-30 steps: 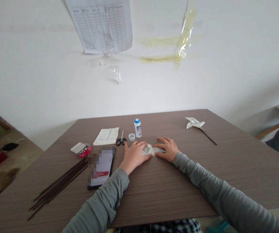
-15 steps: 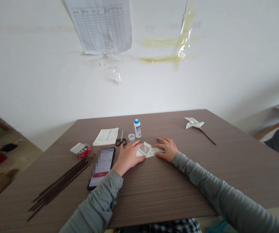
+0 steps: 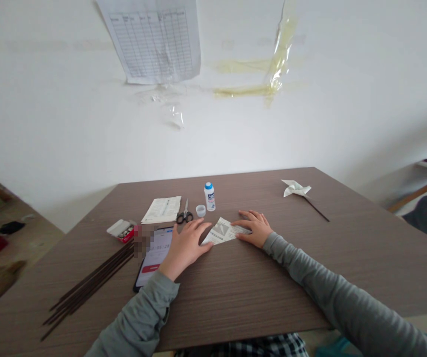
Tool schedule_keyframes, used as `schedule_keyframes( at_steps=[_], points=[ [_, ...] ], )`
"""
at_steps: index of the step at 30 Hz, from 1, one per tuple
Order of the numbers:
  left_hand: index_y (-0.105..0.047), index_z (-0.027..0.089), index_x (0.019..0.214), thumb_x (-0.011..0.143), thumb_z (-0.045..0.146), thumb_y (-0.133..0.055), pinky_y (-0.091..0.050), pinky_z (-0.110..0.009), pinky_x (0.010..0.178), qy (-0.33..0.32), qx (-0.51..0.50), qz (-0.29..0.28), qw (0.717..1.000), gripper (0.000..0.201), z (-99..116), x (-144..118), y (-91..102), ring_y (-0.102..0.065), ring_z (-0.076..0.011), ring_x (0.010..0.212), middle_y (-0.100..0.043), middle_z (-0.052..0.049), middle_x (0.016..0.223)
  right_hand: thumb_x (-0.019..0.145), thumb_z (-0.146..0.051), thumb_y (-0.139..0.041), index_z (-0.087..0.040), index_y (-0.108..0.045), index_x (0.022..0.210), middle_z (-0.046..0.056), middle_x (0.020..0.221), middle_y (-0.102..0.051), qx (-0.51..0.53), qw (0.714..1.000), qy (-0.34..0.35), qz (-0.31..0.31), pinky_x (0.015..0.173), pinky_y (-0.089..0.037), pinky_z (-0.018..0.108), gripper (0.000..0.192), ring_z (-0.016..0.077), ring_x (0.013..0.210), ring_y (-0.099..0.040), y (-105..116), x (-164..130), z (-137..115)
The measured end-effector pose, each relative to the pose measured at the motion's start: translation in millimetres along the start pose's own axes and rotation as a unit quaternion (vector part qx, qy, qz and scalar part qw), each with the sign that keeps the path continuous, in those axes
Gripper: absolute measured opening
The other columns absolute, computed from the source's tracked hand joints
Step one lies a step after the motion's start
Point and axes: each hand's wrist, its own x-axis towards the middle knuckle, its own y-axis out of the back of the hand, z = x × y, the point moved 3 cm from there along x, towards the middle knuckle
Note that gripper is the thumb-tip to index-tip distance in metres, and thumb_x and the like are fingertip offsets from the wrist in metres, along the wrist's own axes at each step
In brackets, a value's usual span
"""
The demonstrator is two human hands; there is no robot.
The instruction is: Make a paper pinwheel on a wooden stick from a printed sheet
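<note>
A folded piece of printed paper (image 3: pixel 219 232) lies on the table in front of me, creased into a pointed shape with a grey patch near its middle. My right hand (image 3: pixel 256 229) holds its right end down against the table, thumb on the near side and fingers on the far side. At the paper's left tip is my left hand (image 3: pixel 186 245), its fingers spread and its thumb tip by the edge. That hand partly covers a phone (image 3: pixel 157 253) lying behind it. Whether the left fingertips touch the paper is hard to tell.
Beyond my hands stand a blue-capped white bottle (image 3: pixel 209 197), a clear cap (image 3: pixel 200 210), scissors (image 3: pixel 185 216) and stacked paper sheets (image 3: pixel 161 209). Left lie a small open box (image 3: pixel 122 230) and several dark sticks (image 3: pixel 90 285). A paper pinwheel (image 3: pixel 295 189) lies far right.
My left hand has slid left and opened away from the paper, uncovering more of its left part and covering more of the phone. My right hand stays in place.
</note>
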Motion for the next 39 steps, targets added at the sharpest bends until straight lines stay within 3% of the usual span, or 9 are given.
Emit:
schedule_keyframes(
  at_steps=[11,16,21,27,32,39],
  points=[
    [-0.083,0.039,0.179,0.120,0.027,-0.080,-0.033,-0.089,0.159,0.020,0.014,0.013,1.000,0.061,-20.8,-15.1,-4.9,-0.058,-0.0469,0.190,-0.066,-0.013,0.201,0.115,-0.052,-0.088,-0.052,-0.087,0.173,0.000,0.209,-0.054,-0.005,1.000,0.001,-0.001,0.161,-0.026,0.083,0.058,0.0532,0.198,-0.037,-2.0,1.7,2.0],
    [-0.083,0.038,0.180,0.119,0.026,-0.079,-0.033,-0.095,0.156,0.017,0.010,0.016,1.000,0.062,-31.0,-19.2,-6.7,-0.060,-0.0508,0.188,-0.066,-0.015,0.200,0.114,-0.054,-0.089,-0.054,-0.087,0.173,0.000,0.208,-0.056,-0.007,1.000,0.007,0.004,0.160,-0.028,0.083,0.058,0.0536,0.196,-0.039,-4.2,3.8,4.6],
    [-0.078,0.040,0.184,0.121,0.026,-0.075,-0.028,-0.096,0.157,0.026,0.022,0.008,0.999,0.065,-35.1,-21.5,-9.3,-0.057,-0.0486,0.191,-0.063,-0.014,0.203,0.113,-0.052,-0.088,-0.051,-0.089,0.171,0.002,0.207,-0.057,0.001,1.000,0.020,0.012,0.159,-0.030,0.084,0.058,0.0544,0.195,-0.042,-8.5,7.6,12.2],
    [-0.078,0.038,0.185,0.119,0.023,-0.075,-0.033,-0.094,0.156,0.017,0.016,0.022,0.999,0.068,-37.8,-17.6,-12.8,-0.060,-0.0489,0.189,-0.066,-0.015,0.200,0.113,-0.054,-0.088,-0.050,-0.090,0.171,0.004,0.204,-0.062,-0.007,0.999,0.037,0.029,0.157,-0.034,0.085,0.058,0.0544,0.192,-0.047,-15.1,11.6,20.8],
    [-0.081,0.037,0.180,0.123,0.020,-0.065,-0.038,-0.089,0.157,0.005,0.004,0.038,0.999,0.062,-25.9,-7.2,-10.7,-0.061,-0.0448,0.189,-0.069,-0.015,0.199,0.112,-0.055,-0.090,-0.049,-0.091,0.169,0.006,0.201,-0.064,-0.005,0.998,0.036,0.043,0.157,-0.035,0.084,0.058,0.0543,0.191,-0.049,-18.4,13.1,23.8],
    [-0.088,0.033,0.170,0.124,0.027,-0.074,-0.035,-0.088,0.159,-0.014,-0.009,0.034,0.999,0.048,20.5,14.1,-11.8,-0.061,-0.0458,0.188,-0.071,-0.016,0.197,0.110,-0.057,-0.091,-0.047,-0.093,0.165,0.008,0.197,-0.068,-0.004,0.997,0.038,0.060,0.157,-0.038,0.079,0.056,0.0507,0.187,-0.053,-17.9,10.3,20.6]
  ],
)
